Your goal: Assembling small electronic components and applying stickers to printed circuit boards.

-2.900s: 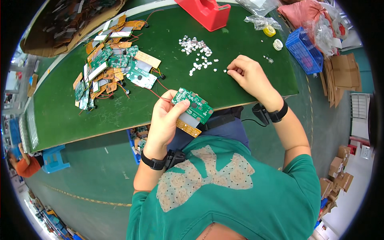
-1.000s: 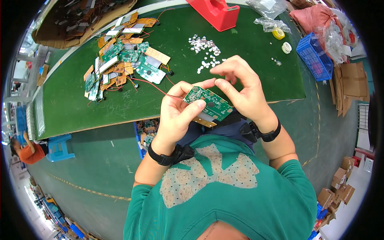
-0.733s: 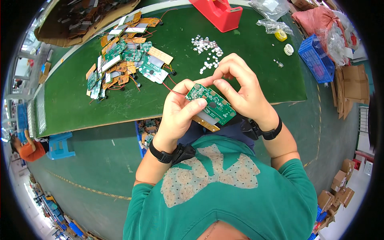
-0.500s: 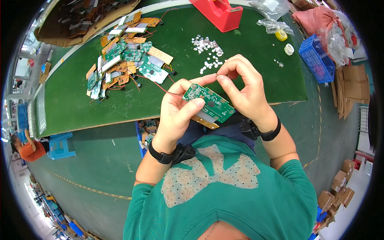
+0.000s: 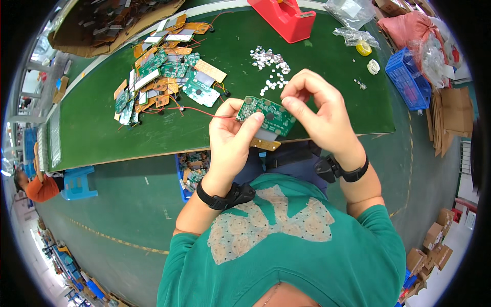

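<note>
My left hand [image 5: 227,138] grips a green circuit board [image 5: 279,121], its thumb pressed on the face and the other fingers behind. A grey flat strip [image 5: 266,135] and a narrow brown board [image 5: 266,145] hang below the circuit board on the near side. A red wire [image 5: 199,109] runs leftward from it. At the board's right far corner, my right hand [image 5: 327,112] has its thumb and forefinger pinched together. Whatever lies between those fingertips is too small to make out. Beyond the hands, small whitish pieces [image 5: 266,57] lie scattered on the green tabletop [image 5: 102,148].
A pile of circuit boards [image 5: 171,71] with wires covers the table's left side, near a cardboard box [image 5: 56,38]. Far right are a red tape dispenser [image 5: 291,23], a yellow tape roll [image 5: 363,48] and a blue basket [image 5: 409,79]. A blue bin [image 5: 180,179] of boards stands below the table edge.
My right fingers have gone from the left forefinger's tip to the board's right far corner. The left forefinger, stretched out before, is now behind the board, which has tilted.
</note>
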